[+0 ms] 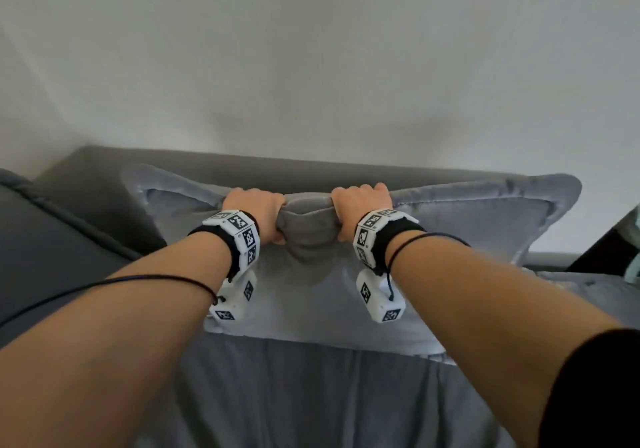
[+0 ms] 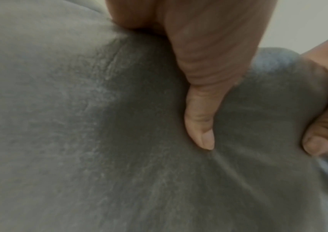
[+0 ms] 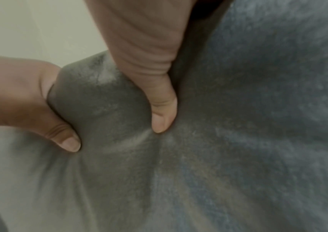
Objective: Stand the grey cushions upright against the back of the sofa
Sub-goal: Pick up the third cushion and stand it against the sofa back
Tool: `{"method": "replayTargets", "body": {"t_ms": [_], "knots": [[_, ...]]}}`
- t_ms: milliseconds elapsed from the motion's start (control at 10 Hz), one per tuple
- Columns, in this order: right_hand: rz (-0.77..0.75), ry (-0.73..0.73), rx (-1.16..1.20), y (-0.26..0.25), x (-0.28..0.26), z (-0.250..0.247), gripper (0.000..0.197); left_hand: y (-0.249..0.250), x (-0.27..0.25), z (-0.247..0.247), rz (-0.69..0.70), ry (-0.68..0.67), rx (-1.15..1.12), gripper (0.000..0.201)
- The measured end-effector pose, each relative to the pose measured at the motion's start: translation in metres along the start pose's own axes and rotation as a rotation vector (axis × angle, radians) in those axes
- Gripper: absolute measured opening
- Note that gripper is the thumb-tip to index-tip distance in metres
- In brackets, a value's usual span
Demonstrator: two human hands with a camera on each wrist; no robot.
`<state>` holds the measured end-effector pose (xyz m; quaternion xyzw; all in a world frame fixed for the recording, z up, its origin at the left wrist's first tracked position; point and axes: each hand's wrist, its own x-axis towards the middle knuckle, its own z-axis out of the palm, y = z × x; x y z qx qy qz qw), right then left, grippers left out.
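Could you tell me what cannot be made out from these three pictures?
- Fingertips of the left hand and right hand: head view, curled over the grey cushion, out of sight behind its top edge.
- Cushion's base on the seat: head view, hidden by both forearms.
- Whether more cushions exist: cut off by the frame edges.
- Sofa back: both wrist views, blocked by close, blurred fabric.

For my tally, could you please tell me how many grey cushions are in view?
1: the grey cushion stands against the sofa back, its top edge gripped by left hand and right hand. Others may be hidden.
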<state>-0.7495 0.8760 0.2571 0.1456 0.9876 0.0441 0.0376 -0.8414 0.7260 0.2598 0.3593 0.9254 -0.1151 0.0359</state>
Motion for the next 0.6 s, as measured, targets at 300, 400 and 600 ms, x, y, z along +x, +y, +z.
{"method": "replayTargets", "body": {"t_ms": [300,400,600], "knots": [[0.097,0.087,-0.029,0.012,0.041,0.032,0.078,-0.006,0.063,0.024,-0.013,0.063,-0.027,0.070],[0.186,0.056,-0.013,0.022,0.047,0.043,0.109,-0.009,0.079,0.036,-0.054,0.181,-0.156,0.089],[0.413,-0.178,0.288,0.036,0.050,0.068,0.116,-0.025,0.097,0.063,-0.095,-0.028,-0.220,0.112]]}}
